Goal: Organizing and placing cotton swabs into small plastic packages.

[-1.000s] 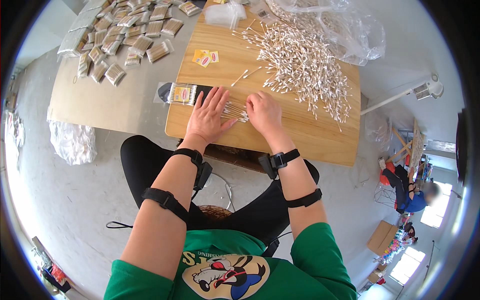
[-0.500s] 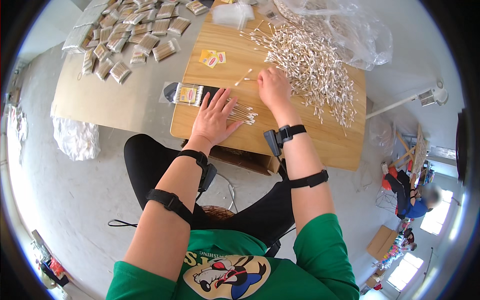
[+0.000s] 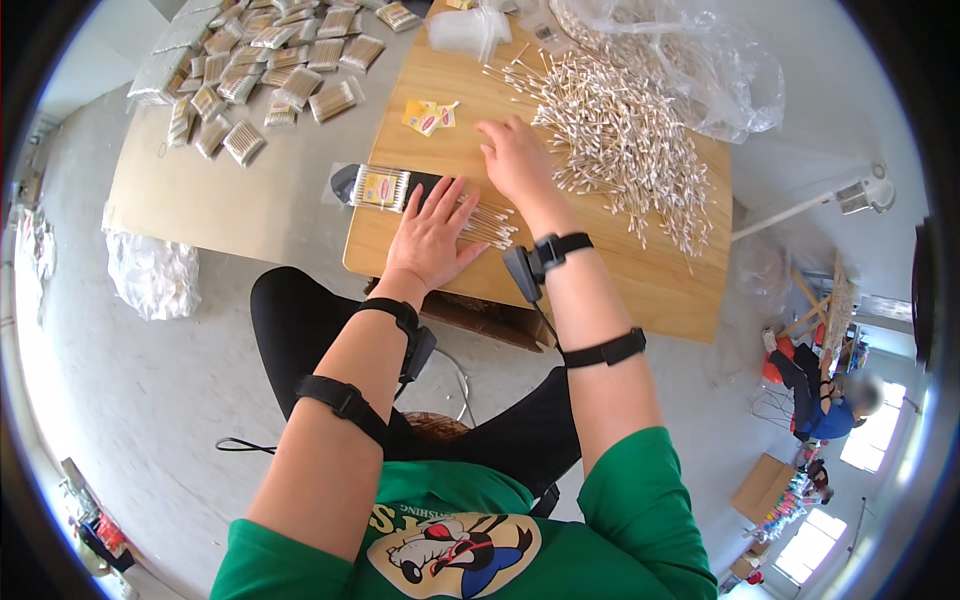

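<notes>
My left hand [image 3: 430, 230] lies flat with fingers spread over a bundle of cotton swabs [image 3: 488, 224], whose white tips stick out on its right. Under its fingers is a flat black holder [image 3: 426, 184]. On the holder's left end, a clear bag [image 3: 381, 188] holds a row of swabs and a yellow card. My right hand [image 3: 517, 160] is above the wooden board, left of a big heap of loose cotton swabs [image 3: 630, 140]. Its fingers are bent, with the tips apart; I see nothing between them. Whatever lies beneath that hand is hidden.
Yellow cards [image 3: 425, 117] lie beyond the holder. Clear empty bags [image 3: 460, 38] and a large plastic bag [image 3: 735, 85] are at the far side. Many filled swab packs [image 3: 297, 88] cover the table at far left. A person in blue [image 3: 832, 420] sits far right.
My right hand has moved left and slightly away from me, off the heap's edge. The loose swabs beside it no longer show. My left hand stays in place on the bundle.
</notes>
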Tool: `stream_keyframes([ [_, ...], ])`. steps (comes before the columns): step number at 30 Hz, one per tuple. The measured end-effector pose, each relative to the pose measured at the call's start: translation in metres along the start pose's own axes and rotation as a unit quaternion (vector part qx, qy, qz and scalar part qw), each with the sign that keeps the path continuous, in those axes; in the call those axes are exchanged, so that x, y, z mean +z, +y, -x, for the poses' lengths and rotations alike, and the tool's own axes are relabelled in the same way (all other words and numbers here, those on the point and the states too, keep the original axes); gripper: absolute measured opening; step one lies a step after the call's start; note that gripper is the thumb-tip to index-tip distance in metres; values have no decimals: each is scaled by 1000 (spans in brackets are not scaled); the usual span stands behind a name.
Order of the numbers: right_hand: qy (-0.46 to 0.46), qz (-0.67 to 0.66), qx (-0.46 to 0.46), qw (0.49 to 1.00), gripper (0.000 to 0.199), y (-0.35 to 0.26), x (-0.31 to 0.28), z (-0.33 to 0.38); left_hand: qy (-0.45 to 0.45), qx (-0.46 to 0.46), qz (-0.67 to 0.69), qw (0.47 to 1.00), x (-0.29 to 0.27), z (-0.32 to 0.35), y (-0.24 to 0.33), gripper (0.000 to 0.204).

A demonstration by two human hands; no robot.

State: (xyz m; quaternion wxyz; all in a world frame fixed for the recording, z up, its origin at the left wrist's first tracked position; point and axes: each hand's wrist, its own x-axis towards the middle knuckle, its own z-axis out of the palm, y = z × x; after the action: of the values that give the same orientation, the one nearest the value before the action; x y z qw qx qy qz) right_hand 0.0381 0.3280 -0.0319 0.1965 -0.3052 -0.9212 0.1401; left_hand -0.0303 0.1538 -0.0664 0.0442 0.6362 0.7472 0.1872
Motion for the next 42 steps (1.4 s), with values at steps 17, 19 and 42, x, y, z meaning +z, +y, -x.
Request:
stream_keyframes([
  [17,-51,36,-95,993,6,11,19,-39,-1,-3,19,1000,1,-1,2,70],
  [19,-46,-19,-52,997,8,10,6,-17,11,-8,25,1000,1,3,-1,71],
  [42,248,-52,187,949,4,23,-11,132,-58,132,-40,989,3,0,3,62],
])
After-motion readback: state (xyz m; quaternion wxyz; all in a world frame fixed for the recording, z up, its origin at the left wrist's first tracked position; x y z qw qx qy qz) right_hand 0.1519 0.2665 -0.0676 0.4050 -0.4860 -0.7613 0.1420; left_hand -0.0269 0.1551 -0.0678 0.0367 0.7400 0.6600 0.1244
